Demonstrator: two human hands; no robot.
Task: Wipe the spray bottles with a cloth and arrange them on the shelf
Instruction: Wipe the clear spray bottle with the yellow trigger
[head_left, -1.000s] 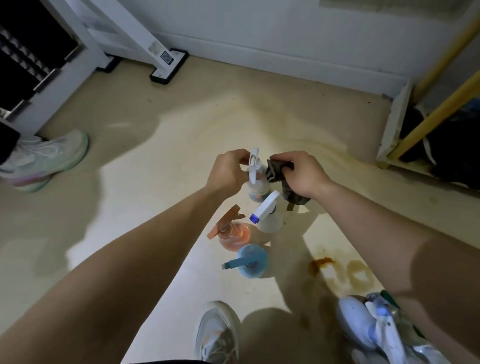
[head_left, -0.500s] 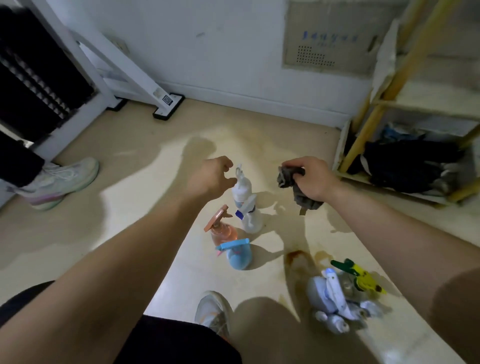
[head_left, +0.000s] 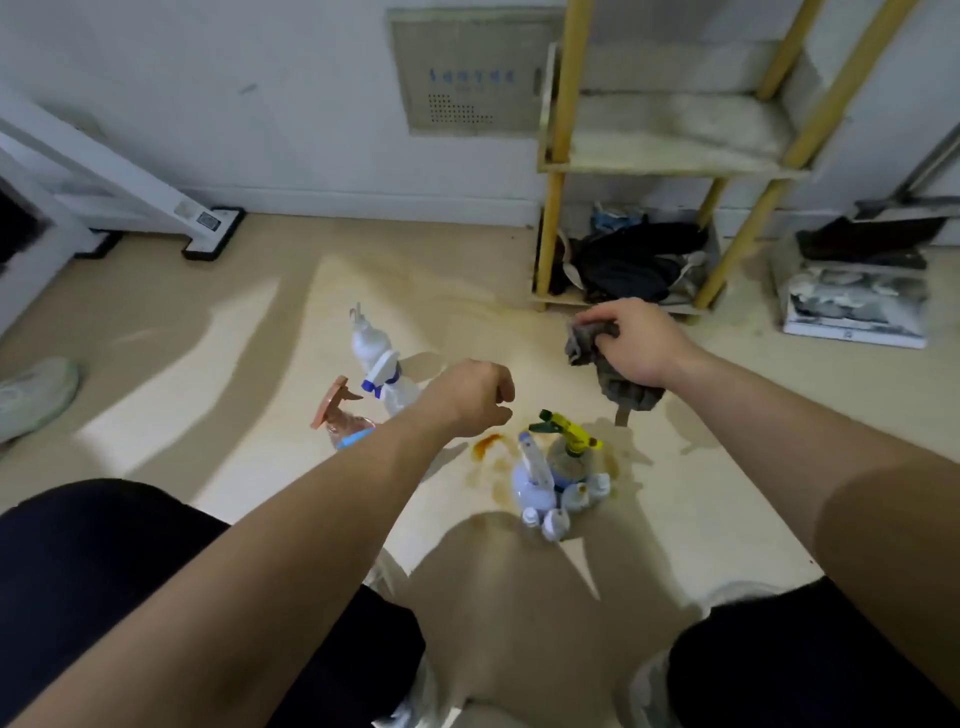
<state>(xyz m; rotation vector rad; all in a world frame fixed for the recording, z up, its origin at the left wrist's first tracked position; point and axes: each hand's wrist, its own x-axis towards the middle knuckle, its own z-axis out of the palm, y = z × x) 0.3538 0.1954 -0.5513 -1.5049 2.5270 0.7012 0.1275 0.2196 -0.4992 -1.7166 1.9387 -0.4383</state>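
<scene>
Spray bottles stand on the floor (head_left: 208, 364) in two groups. A white bottle (head_left: 370, 342) and a pink bottle (head_left: 344, 430) are left of my left hand (head_left: 470, 397). A yellow-triggered bottle (head_left: 574, 435) with small white bottles (head_left: 535, 493) is nearer me. My left hand hovers loosely curled and empty. My right hand (head_left: 639, 340) grips the grey cloth (head_left: 621, 387) near the shelf (head_left: 670, 158).

We have a single view, worn on the person's head and facing forward and down. It looks from close above both forearms, which enter at the bottom edge. The left hand (head_left: 470, 397) and the right hand (head_left: 641, 343), gripping the cloth (head_left: 623, 387), sit mid-frame. The floor (head_left: 234, 338) fills the middle. The wide lens takes in the wall (head_left: 260, 104) and shelf (head_left: 670, 165) farther off at the top.
</scene>
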